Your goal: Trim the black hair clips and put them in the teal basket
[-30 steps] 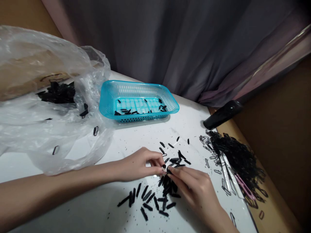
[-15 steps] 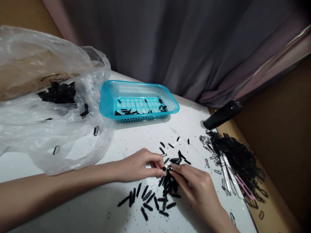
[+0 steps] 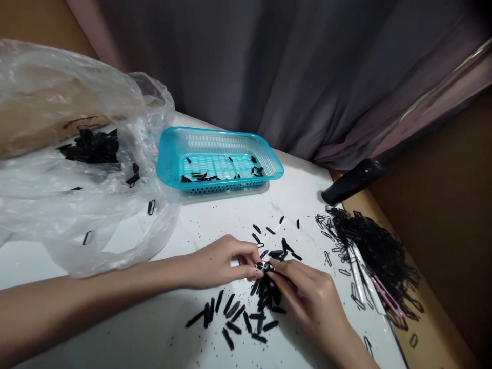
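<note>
Thumb and fingertips of my left hand (image 3: 228,261) pinch a small black piece, mostly covered by the fingers. My right hand (image 3: 307,289) meets it from the other side, its thumb and forefinger closed on the same spot; a thin light edge shows between the two hands. Just below the fingertips lies a pile of narrow black pieces (image 3: 265,297), like short strips with pointed ends. More loose black strips (image 3: 232,310) are spread to the left of the pile. The exact kind of piece is too small to tell.
A blue plastic basket (image 3: 219,183) holding several black strips stands behind the hands. On the left a clear plastic bag (image 3: 126,215) contains black pieces. To the right are a heap of thin black loops (image 3: 372,251), a pink-edged tool (image 3: 388,296) and a black cylinder (image 3: 351,182).
The fingertips have shifted slightly around the small piece, with a little more of its light edge showing. Everything else stays where it was.
</note>
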Motion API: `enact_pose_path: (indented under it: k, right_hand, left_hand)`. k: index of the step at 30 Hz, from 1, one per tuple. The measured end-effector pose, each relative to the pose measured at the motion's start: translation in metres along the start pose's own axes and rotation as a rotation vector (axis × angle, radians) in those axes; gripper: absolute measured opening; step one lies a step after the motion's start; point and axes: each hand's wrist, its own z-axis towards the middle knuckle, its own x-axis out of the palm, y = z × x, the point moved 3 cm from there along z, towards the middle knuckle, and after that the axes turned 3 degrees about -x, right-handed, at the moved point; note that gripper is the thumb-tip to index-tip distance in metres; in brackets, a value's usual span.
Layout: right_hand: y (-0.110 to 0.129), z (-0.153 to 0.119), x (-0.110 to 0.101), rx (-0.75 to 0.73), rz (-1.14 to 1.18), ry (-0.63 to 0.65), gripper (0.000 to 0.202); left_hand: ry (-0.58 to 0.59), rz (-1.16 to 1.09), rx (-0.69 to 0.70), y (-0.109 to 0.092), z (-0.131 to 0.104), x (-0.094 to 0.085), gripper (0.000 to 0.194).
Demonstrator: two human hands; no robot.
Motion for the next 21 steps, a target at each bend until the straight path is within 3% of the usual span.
enact_pose_path:
  k: [21]
  right_hand:
    - [0.0007,0.0003,-0.0009,0.013,-0.011,0.018,0.018]
  left_hand:
    - [-0.016,0.000,-0.061,0.0013,0.0005,-0.0006,0.017]
